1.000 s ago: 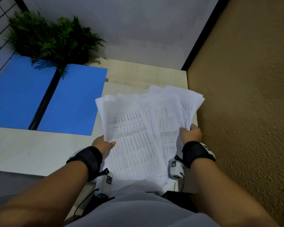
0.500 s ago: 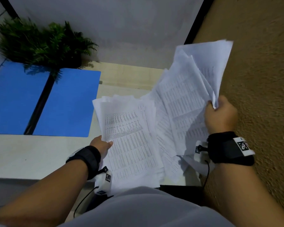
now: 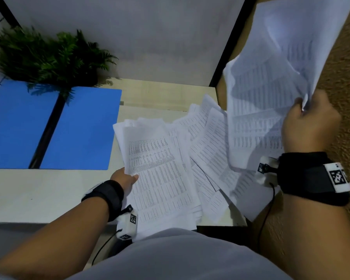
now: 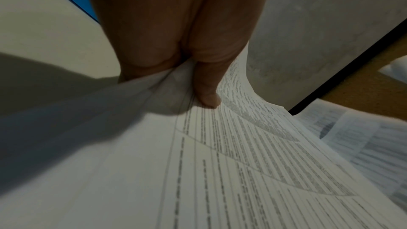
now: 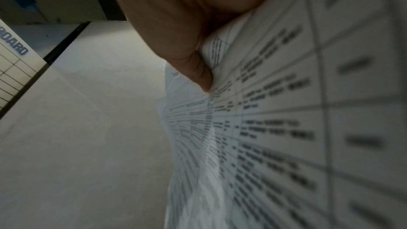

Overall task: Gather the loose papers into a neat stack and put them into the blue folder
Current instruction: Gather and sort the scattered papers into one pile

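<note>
The blue folder [image 3: 49, 128] lies open and flat on the desk's left half, a black spine down its middle. Printed white papers [image 3: 162, 174] spread in a loose fan over the desk's right half. My left hand [image 3: 125, 178] grips the left edge of that pile, thumb [image 4: 207, 91] on top of the sheets [image 4: 242, 163]. My right hand [image 3: 309, 122] is raised at the right and pinches a bundle of lifted sheets [image 3: 271, 87] by their right edge; the thumb [image 5: 200, 74] presses on the print [image 5: 286, 128].
A green fern [image 3: 49, 57] stands at the back left, overhanging the folder. A white wall [image 3: 129, 37] backs the desk [image 3: 38, 195]. Brown carpet [image 3: 348, 98] runs along the desk's right edge. Some sheets overhang the front edge.
My right hand has risen up and to the right, lifting a bundle of sheets off the pile. The remaining sheets have fanned out. The left hand has kept its grip.
</note>
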